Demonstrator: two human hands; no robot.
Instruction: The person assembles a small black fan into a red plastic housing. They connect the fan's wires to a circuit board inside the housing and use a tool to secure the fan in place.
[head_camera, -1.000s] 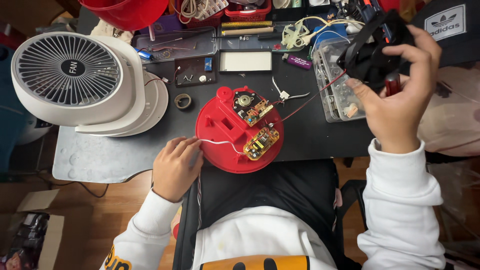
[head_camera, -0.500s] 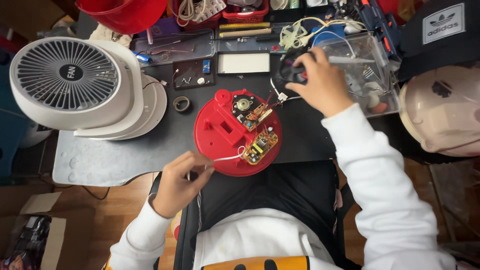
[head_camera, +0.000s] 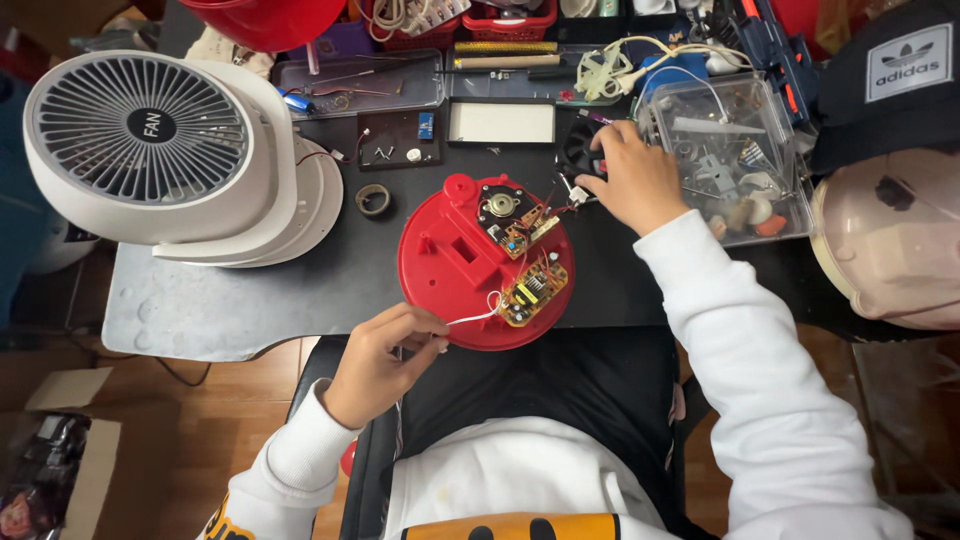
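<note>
A round red plastic base (head_camera: 445, 275) lies open on the dark table, with a yellow circuit board (head_camera: 533, 290) and a smaller board with a motor (head_camera: 508, 222) inside. A thin white wire (head_camera: 472, 319) runs from the yellow board to my left hand (head_camera: 380, 362), which pinches its end at the table's near edge. My right hand (head_camera: 637, 182) reaches past the base and grips a small black fan (head_camera: 578, 147) that rests on the table. Red and black leads run from that fan to the boards.
A big white desk fan (head_camera: 150, 150) stands at the left. A clear box of small parts (head_camera: 745, 110) sits right of my right hand. A tape roll (head_camera: 373, 200), a white panel (head_camera: 500, 123) and a pink dome (head_camera: 890, 250) lie around.
My right hand has come down from the upper right with the black fan and set it on the table beside the red base. My left hand has taken up the white wire.
</note>
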